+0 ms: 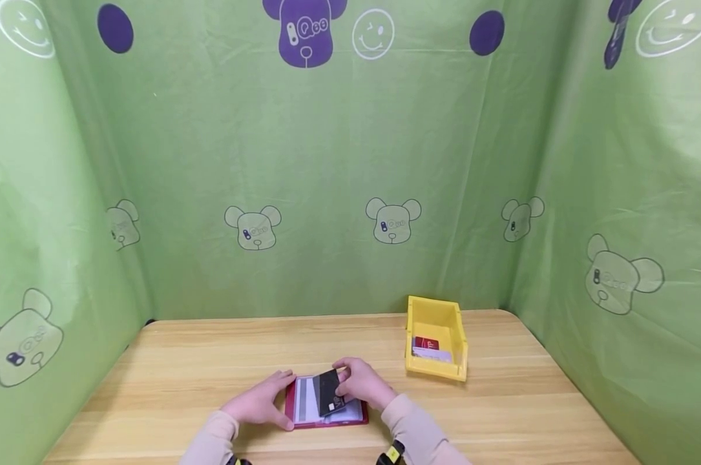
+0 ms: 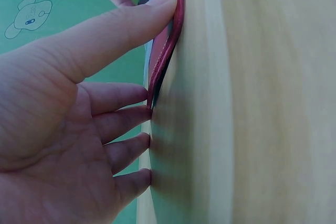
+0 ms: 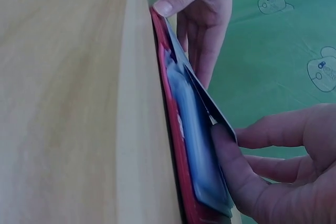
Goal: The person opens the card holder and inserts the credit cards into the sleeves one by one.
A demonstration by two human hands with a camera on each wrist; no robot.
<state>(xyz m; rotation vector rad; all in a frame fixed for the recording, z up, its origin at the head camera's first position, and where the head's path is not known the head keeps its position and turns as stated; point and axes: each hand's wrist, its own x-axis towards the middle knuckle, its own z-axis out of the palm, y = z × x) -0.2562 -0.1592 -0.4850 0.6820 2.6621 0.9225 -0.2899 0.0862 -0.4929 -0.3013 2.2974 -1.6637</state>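
Facing green curtain [image 1: 321, 148] behind counter [image 1: 513, 413]. Yellow bin [image 1: 436, 369] holding cards [image 1: 434, 354] stands right. Red wallet [image 1: 306, 402] lies open before me. My left fingers [image 2: 119, 97], extended, touch its left edge; right fingers [image 3: 278, 129] pinch, partly hide black card [image 1: 327, 389] over it.

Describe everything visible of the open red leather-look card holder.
The rectangular red leather-look card holder shows stitched edging and translucent plastic sleeves inside. It lies open on the pale wooden table. The left hand touches its left side; the right hand pinches a thin black rectangular card over it.
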